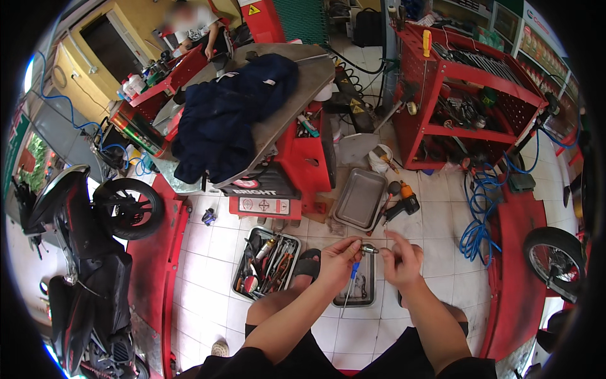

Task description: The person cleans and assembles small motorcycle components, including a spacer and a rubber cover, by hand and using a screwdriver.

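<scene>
A small silvery cylindrical metal part (370,249) sits between my two hands, above the floor. My left hand (339,258) is closed, pinching its left end with thumb and fingers. At the other end, the thumb of my right hand (404,260) meets the part, its fingers curled and the index finger raised. Just below the left fingertips is a blue-handled screwdriver (355,271), its thin shaft slanting down over a grey tray (371,287). Whether the screwdriver touches my left hand I cannot tell. Small dark pieces lie in that tray, partly hidden by my arms.
A tray of hand tools (268,262) stands by my left foot. Ahead lie an empty metal tray (358,199) and a yellow-black power drill (407,201). A red tool cart (435,101), blue hose (480,218) and motorcycle (88,265) surround me. Another person (199,28) is far left.
</scene>
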Motion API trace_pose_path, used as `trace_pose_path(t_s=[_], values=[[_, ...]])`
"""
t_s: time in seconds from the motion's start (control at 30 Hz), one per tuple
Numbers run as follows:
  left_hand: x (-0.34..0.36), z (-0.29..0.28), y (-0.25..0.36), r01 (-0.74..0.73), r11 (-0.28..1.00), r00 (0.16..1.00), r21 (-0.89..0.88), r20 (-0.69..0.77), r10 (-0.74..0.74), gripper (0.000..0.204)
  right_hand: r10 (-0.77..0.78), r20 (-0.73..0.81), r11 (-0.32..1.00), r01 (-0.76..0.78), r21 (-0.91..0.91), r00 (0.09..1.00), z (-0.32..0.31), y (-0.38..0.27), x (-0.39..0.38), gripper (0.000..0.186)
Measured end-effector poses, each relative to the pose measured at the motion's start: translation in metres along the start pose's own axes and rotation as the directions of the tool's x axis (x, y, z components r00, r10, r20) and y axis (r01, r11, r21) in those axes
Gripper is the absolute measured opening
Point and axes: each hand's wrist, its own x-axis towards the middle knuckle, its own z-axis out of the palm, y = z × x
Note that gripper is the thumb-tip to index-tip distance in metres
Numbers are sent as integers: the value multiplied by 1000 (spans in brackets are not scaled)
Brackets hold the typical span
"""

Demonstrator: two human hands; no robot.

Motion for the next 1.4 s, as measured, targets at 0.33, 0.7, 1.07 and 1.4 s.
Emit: trace_pose_path(t_s=[0.33, 0.7, 1.07, 1.4], values=[[6, -6, -2, -18, 1000, 1000, -2, 19, 18, 22, -209, 24, 977, 208, 56, 978, -3, -10, 18, 18], [9, -11, -9, 16, 1000, 999, -24, 32, -16, 18, -192, 122, 981, 191, 15, 974, -6, 3, 7, 27], [8, -6, -7, -3, 1000, 1000, 5, 10, 3, 19, 133, 173, 988, -116, -105, 976, 0, -1, -1, 32], [6, -5, -10, -11, 999, 1000, 49, 15, 10, 19, 72, 185, 994, -55, -92, 980, 0, -1, 2, 32]])
